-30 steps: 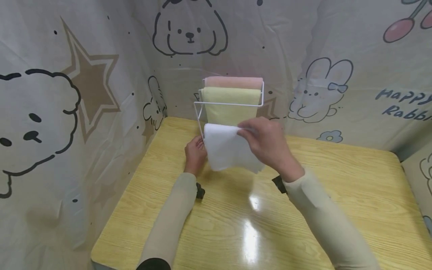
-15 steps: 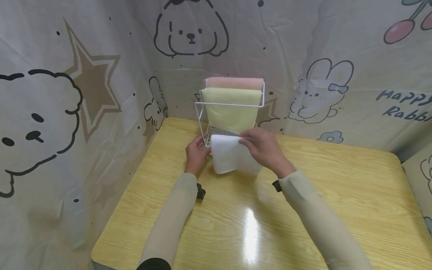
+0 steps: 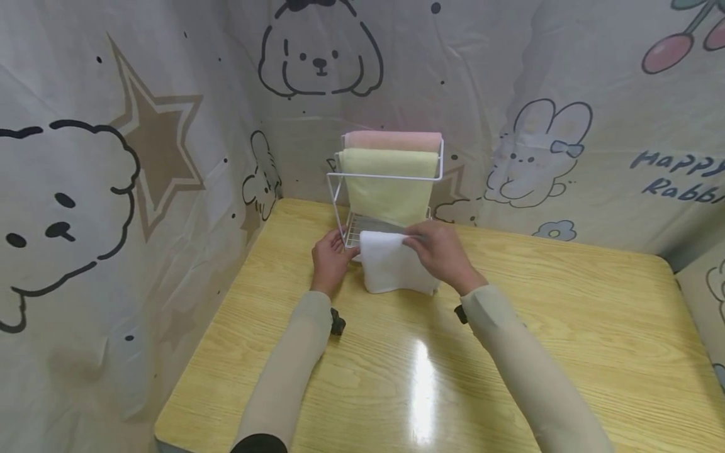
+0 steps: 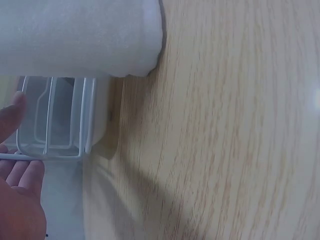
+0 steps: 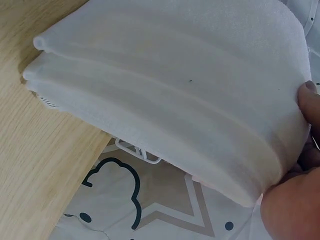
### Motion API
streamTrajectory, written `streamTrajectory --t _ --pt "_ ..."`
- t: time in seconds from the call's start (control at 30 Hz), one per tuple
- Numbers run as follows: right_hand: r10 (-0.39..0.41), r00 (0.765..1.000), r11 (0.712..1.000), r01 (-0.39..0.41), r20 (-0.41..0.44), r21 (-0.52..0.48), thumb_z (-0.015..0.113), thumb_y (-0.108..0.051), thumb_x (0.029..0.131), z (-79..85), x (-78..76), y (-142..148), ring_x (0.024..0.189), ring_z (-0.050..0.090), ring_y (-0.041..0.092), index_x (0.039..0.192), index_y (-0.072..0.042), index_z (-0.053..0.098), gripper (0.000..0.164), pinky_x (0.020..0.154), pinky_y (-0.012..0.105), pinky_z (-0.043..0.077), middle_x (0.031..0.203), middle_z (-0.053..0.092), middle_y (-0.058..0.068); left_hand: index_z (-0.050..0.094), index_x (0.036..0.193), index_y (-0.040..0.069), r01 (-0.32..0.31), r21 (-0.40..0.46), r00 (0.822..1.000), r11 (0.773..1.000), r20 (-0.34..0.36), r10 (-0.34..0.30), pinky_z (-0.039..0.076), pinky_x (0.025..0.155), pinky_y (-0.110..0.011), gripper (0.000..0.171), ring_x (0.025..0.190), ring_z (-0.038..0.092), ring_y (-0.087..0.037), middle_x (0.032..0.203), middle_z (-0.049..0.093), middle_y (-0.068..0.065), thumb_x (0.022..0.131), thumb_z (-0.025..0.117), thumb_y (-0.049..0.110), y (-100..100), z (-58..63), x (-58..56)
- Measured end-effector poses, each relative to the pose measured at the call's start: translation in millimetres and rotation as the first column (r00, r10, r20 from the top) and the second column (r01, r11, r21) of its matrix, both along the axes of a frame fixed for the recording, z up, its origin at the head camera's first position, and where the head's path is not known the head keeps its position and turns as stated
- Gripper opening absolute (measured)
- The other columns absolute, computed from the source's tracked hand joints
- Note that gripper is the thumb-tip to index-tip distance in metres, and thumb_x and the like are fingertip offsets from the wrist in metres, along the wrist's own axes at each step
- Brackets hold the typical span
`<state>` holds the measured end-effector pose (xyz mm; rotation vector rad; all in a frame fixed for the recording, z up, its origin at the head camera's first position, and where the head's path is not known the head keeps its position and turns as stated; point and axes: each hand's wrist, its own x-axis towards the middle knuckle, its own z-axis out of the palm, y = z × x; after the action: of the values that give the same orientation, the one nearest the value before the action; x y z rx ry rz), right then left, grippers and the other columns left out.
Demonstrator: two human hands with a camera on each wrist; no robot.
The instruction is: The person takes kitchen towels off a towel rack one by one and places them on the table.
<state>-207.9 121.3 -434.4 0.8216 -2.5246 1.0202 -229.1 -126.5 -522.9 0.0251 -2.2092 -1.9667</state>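
A white folded towel point(image 3: 393, 267) hangs in front of a white wire rack point(image 3: 338, 211), pinched near its top right corner by my right hand point(image 3: 444, 251). The right wrist view shows the towel's point(image 5: 165, 85) stacked folds, with the thumb on one face. My left hand point(image 3: 330, 261) grips the rack's lower front left corner. In the left wrist view, its fingers point(image 4: 31, 177) lie behind the wire and the thumb point(image 4: 12, 117) is on the near side. A yellow towel point(image 3: 391, 192) and a pink towel point(image 3: 393, 139) drape over the rack's rear bars; the white towel hides part of the base.
The rack stands on a wood-grain table point(image 3: 566, 327), near its back edge. A cloth backdrop point(image 3: 481, 63) with cartoon prints hangs behind and to the left. The rack's front upper bar point(image 3: 385, 176) carries no towel.
My right hand has lowered the white towel and shifted slightly, uncovering more of the rack's base and the yellow towel. My left hand has stayed at the rack's corner.
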Motion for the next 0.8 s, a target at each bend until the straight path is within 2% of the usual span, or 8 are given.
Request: streamTrajectory --t 0.17,0.43,0.67,0.8 --pt "-0.006 1.0 1.0 0.006 0.008 -0.009 0.074 -0.008 0.092 -2.5 2.8 0.0 0.09 0.07 0.03 0.099 -0.001 0.076 0.01 0.087 0.046 0.057 0.098 0.075 0.013 0.056 0.133 -0.012 0.001 0.02 1.0 1.0 0.004 -0.001 0.05 0.107 -0.034 0.059 0.127 0.055 -0.04 0.134 0.057 -0.031 0.079 0.079 -0.01 0.7 0.2 0.1" --pt "-0.002 1.0 1.0 0.003 0.027 -0.008 0.074 -0.011 0.092 -4.0 16.2 -3.6 0.092 0.068 0.029 0.101 -0.003 0.076 0.013 0.087 0.046 0.057 0.098 0.075 0.011 0.057 0.133 -0.01 -0.01 0.01 0.999 1.0 0.033 0.01 0.05 0.105 -0.027 0.057 0.127 0.056 -0.036 0.135 0.057 -0.029 0.081 0.079 -0.007 0.8 -0.6 -0.4" --pt "0.022 0.999 1.0 -0.022 0.027 -0.012 0.075 -0.012 0.092 -10.2 33.9 -4.4 0.094 0.068 0.029 0.103 -0.003 0.076 0.014 0.086 0.046 0.058 0.1 0.074 0.011 0.057 0.131 -0.012 -0.003 0.038 1.0 0.999 0.01 0.002 0.049 0.107 -0.036 0.054 0.127 0.055 -0.041 0.133 0.057 -0.032 0.081 0.078 -0.011 0.1 -2.1 -1.6" --pt "0.027 1.0 1.0 -0.027 0.013 -0.004 0.076 -0.013 0.091 -17.3 44.5 -4.8 0.093 0.068 0.027 0.102 -0.005 0.076 0.013 0.083 0.046 0.059 0.099 0.074 0.009 0.056 0.132 -0.013 0.014 0.072 1.0 0.997 0.0 -0.014 0.046 0.11 -0.041 0.058 0.129 0.053 -0.043 0.134 0.055 -0.034 0.079 0.081 -0.01 -0.2 -1.5 -1.5"
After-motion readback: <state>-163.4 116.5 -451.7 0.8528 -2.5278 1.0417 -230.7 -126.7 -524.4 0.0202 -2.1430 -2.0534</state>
